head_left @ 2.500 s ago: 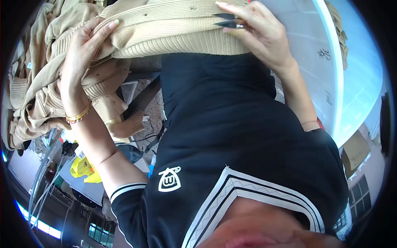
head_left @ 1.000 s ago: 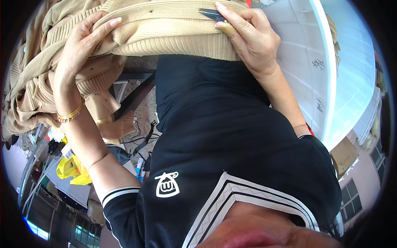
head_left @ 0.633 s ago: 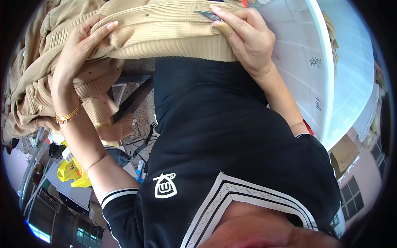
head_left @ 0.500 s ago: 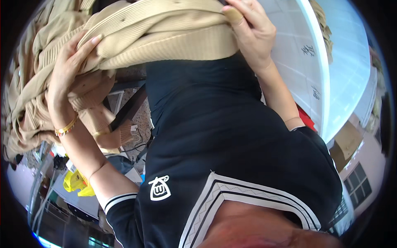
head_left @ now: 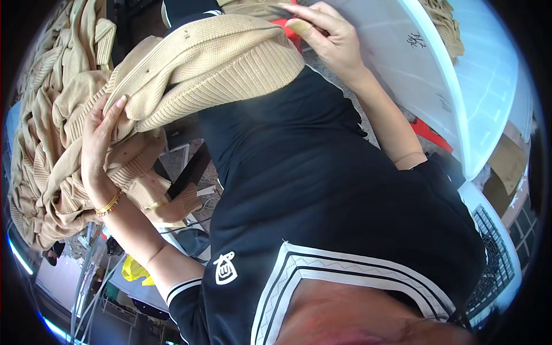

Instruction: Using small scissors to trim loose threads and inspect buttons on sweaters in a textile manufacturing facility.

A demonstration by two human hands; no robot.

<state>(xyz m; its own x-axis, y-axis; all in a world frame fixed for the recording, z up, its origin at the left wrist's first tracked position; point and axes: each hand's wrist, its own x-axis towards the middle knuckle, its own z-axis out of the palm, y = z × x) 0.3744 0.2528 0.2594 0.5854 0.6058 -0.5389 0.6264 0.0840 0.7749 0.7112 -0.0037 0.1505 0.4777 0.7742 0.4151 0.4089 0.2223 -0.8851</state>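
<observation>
A tan ribbed knit garment (head_left: 230, 63) hangs across my lap in loose folds, its ribbed band curving toward the right. My left hand (head_left: 103, 126) grips its left part, thumb on top and the other fingers hidden under the cloth. Just beyond the garment's right end, my right hand (head_left: 328, 43) is raised, apart from the ribbed band. Its thumb, with a tan covering, and its fingers are pinched around something slim and dark, blurred and too small to name.
Many more tan knit pieces (head_left: 52, 138) lie heaped at the left. A large white plastic tub (head_left: 397, 63) stands close by my right arm, with tan knitwear (head_left: 445, 29) beyond its rim. A yellow bag (head_left: 135, 271) and a light blue basket (head_left: 494, 253) are lower down.
My right hand has come off the garment's right end and moved slightly left. The band has slackened and drooped. My left hand keeps its hold, a little lower in view.
</observation>
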